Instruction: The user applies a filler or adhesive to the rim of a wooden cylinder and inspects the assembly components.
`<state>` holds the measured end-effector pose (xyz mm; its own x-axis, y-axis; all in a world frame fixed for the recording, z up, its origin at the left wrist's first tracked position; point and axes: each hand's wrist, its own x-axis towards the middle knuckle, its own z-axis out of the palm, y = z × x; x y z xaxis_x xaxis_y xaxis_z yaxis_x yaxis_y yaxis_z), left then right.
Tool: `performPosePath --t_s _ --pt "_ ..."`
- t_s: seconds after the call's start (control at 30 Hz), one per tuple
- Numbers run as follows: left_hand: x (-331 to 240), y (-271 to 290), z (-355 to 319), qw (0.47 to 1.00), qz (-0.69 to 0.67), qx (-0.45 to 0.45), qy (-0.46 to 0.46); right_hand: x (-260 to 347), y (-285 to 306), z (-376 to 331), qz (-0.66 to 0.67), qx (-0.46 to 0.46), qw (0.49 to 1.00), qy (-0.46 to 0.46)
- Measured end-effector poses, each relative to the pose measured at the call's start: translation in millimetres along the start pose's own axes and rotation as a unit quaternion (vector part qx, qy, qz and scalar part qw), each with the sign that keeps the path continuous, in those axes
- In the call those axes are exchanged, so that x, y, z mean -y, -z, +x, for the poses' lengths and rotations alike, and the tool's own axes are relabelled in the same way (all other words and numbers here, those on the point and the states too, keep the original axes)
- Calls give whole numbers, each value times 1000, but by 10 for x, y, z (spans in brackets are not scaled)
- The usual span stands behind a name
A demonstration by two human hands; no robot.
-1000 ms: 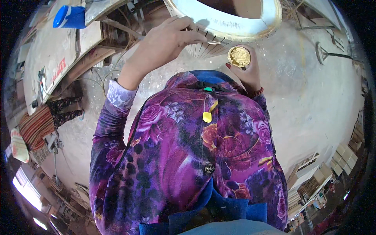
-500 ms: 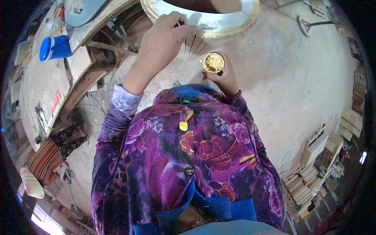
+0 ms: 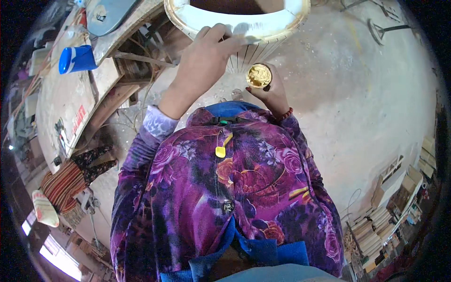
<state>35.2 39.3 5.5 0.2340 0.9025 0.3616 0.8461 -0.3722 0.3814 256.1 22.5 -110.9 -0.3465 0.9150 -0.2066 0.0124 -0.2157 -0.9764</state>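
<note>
At the far edge stands a large round piece (image 3: 225, 21) with a wide white rim, a tan outer edge and thin dark lines fanning down its side. My left hand (image 3: 202, 70) reaches to its near edge, fingers pinched together. A thin greyish sliver shows at the fingertips; its kind is too blurred to tell. To the right and lower, my right hand (image 3: 275, 91) is wrapped round a small cup (image 3: 259, 76) of glossy golden-yellow paste. The cup is upright, its open top facing me, beneath the round piece's near side.
A long, pale workbench (image 3: 61, 117) runs along the left, with a blue tub (image 3: 77, 59) lying on its side there. Another person in a striped top (image 3: 66, 185) is at the lower left. Stacked pale boards (image 3: 371, 230) lie lower right; a metal stand (image 3: 376, 30) is far right.
My left hand has shifted a little right and down along the near edge of the round piece. The view has turned slightly; the right hand still holds the cup.
</note>
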Motion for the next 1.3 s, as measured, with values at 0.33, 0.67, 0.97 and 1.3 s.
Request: performPosePath --t_s 0.33,0.67,0.97,1.3 --pt "-40 72 -89 999 1 7 31 -212 72 67 -12 40 999 29" --pt "-19 18 -50 999 32 1 36 -210 41 110 -6 61 997 37" --pt "130 77 -36 999 -22 34 30 -126 1 90 -2 24 999 34" --pt "297 276 -67 996 -33 74 47 84 -158 75 -5 22 995 99"
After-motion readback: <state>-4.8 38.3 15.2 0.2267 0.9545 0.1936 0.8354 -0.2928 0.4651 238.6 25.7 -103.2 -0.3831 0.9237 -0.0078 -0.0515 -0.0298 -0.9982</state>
